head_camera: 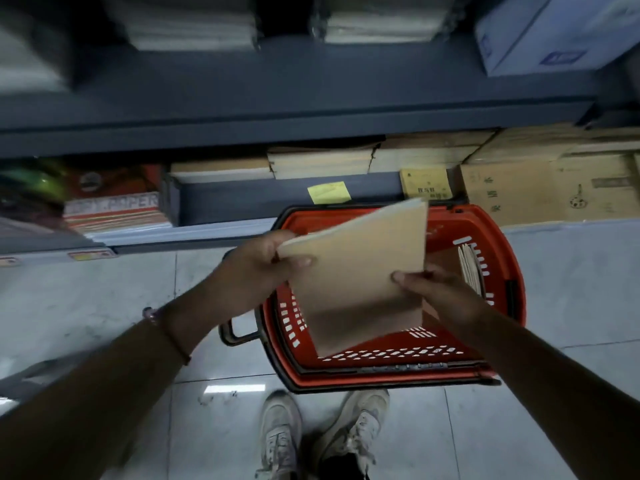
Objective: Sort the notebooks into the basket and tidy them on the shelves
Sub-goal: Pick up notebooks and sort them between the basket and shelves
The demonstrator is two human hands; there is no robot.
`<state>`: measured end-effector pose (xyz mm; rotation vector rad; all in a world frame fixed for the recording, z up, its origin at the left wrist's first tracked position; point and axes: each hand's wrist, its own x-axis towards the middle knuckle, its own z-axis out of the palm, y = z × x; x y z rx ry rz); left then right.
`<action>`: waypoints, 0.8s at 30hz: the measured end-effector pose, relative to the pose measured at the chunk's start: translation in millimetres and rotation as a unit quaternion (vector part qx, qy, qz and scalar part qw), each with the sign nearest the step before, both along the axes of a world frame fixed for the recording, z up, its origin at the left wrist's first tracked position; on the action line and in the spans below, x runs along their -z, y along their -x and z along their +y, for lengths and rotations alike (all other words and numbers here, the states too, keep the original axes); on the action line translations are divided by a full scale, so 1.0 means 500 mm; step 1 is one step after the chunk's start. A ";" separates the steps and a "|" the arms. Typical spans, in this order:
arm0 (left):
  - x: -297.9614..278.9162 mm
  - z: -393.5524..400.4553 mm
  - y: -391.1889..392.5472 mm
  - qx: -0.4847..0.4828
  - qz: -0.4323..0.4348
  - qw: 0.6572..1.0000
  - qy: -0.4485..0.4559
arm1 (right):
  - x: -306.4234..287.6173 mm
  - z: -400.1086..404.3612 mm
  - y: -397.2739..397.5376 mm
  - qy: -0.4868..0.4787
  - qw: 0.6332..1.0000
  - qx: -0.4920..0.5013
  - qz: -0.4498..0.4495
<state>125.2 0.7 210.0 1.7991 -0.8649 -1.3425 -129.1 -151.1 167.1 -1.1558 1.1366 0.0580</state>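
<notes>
L hand (263, 261) + R hand (433, 289) pinch notebooks (360, 271) | basket (391, 362) floor part-hidden

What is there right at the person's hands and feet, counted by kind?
Hands: 2, left and right
Tan notebook stack, gripped by both hands: 1
Red basket: 1
Shoes: 2
Total: 6

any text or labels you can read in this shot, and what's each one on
"PAPER", partly blurred: on the wrapped paper ream on the lower shelf, left.
Yellow booklet: dark print, too blurred to read.
Cardboard box: printed characters and a symbol, too blurred.
White box: blue mark, unreadable.
Yellow sticky note: no legible writing.
Held notebooks: plain cover.
</notes>
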 end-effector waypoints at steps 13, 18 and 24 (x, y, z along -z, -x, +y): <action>-0.630 0.171 0.076 -0.191 0.278 0.941 -0.029 | -0.742 0.162 -0.064 0.043 0.992 0.094 -0.072; -0.836 0.210 0.084 -0.203 0.292 0.934 0.003 | -0.942 0.199 -0.059 0.061 0.989 0.103 -0.082; -1.003 0.204 0.076 -0.247 0.254 0.933 0.063 | -1.098 0.214 -0.067 0.021 0.981 0.095 -0.171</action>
